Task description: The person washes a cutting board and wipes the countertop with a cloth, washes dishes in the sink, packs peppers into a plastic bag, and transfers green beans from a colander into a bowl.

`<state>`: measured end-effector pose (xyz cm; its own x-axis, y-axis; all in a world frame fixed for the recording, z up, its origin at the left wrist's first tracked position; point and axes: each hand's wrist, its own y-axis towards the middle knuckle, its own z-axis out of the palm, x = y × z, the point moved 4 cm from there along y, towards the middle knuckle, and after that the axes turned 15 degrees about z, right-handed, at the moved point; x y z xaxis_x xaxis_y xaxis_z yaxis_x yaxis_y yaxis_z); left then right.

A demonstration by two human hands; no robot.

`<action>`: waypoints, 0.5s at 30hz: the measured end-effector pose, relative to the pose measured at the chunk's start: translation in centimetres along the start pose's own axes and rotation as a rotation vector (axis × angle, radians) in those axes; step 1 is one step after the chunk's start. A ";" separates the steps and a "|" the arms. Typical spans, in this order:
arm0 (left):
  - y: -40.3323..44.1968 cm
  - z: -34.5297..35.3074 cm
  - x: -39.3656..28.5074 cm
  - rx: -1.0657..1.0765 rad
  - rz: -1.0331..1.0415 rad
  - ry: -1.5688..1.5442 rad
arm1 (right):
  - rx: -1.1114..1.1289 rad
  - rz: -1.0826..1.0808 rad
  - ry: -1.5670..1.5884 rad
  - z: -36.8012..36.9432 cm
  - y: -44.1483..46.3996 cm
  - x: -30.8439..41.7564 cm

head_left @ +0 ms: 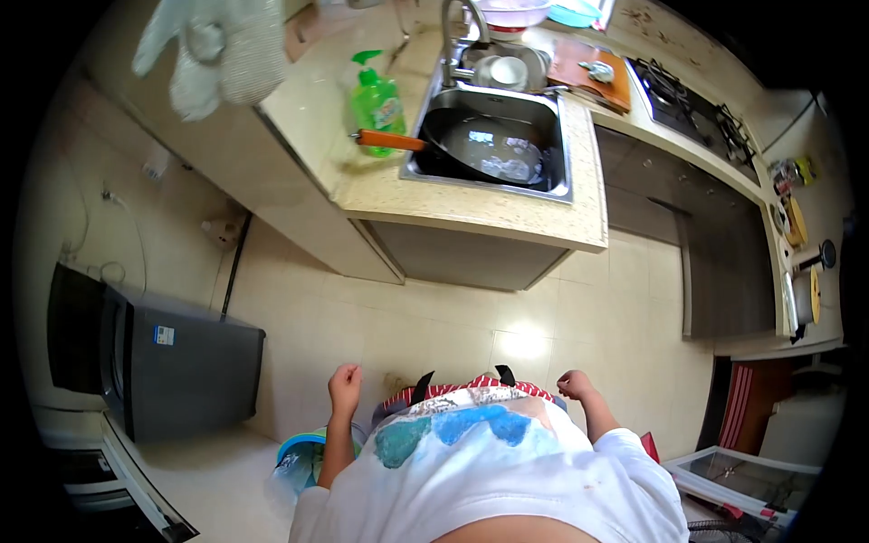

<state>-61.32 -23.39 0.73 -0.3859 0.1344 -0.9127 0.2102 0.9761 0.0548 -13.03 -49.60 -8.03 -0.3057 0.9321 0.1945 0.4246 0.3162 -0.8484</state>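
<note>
My left hand (344,389) hangs beside my body with its fingers curled in, and nothing shows in it. On the other side, my right hand (574,384) is loosely closed near my waist, also with nothing visible in it. Neither hand touches any object. Ahead of me a black wok (493,145) with liquid in it rests tilted in the sink (567,185), its orange handle (391,139) sticking out over the left rim. A green pump bottle (377,110) stands on the counter beside that handle.
A faucet (446,41) rises behind the sink, near a white bowl (509,71). Right of these lie a wooden board (608,80) and a gas stove (692,104). A dark grey appliance (190,371) and a lined bin (299,443) stand at left; gloves (249,54) hang upper left.
</note>
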 end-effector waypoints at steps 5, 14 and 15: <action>4.4 6.1 -8.5 0.113 0.053 -0.136 | -0.039 0.161 0.220 -2.8 1.5 -5.7; 17.5 16.4 -25.5 0.334 0.367 -0.342 | -0.163 0.163 0.374 -2.6 -1.2 -9.1; 19.1 17.3 -27.6 0.341 0.380 -0.377 | -0.190 0.153 0.328 -3.0 -1.8 -9.2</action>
<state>-31.10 -11.38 19.92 0.1019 0.3312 -0.9381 0.5687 0.7543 0.3280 -8.41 -58.21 -6.82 0.0485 0.9681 0.2457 0.6034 0.1676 -0.7797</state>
